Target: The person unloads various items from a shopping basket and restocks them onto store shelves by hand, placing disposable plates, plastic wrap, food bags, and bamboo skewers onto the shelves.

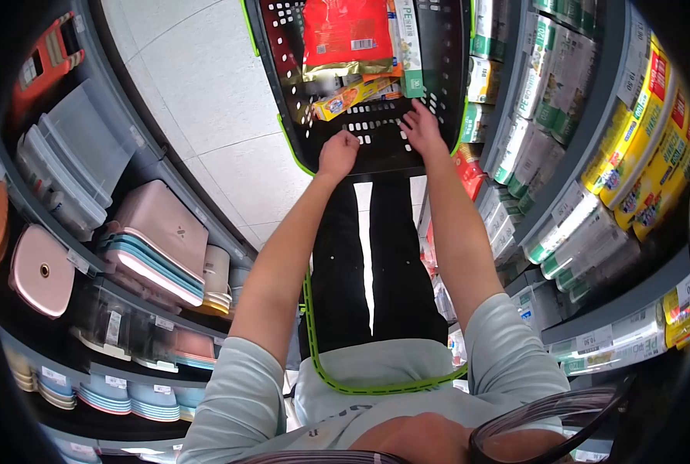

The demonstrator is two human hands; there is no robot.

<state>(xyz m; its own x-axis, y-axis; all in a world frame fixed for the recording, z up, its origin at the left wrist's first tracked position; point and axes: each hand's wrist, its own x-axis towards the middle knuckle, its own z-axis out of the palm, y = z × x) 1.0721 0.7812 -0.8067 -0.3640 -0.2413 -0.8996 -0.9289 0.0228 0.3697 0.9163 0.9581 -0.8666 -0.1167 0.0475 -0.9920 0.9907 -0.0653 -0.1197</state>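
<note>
A black shopping basket point(376, 158) with bright green edging is in front of me, its bottom and walls full of small holes. My left hand point(337, 154) is over its near left part, fingers curled in and nothing showing in them. Farther right, my right hand point(421, 127) is open, fingers apart, just below the end of a long white and green box point(410, 50) marked PE. Inside the basket lie a large red bag point(346, 35) with a gold edge and a yellow box point(346, 99). An orange packet is partly hidden behind the bag.
Shelves on the left hold pink storage boxes point(159, 224), clear lidded containers point(90, 147) and stacked bowls point(105, 394). Right-hand shelves carry white and green rolls point(565, 77) and yellow packs point(631, 131). Pale floor tiles point(206, 100) run along the aisle. A green handle point(391, 389) lies across my shirt.
</note>
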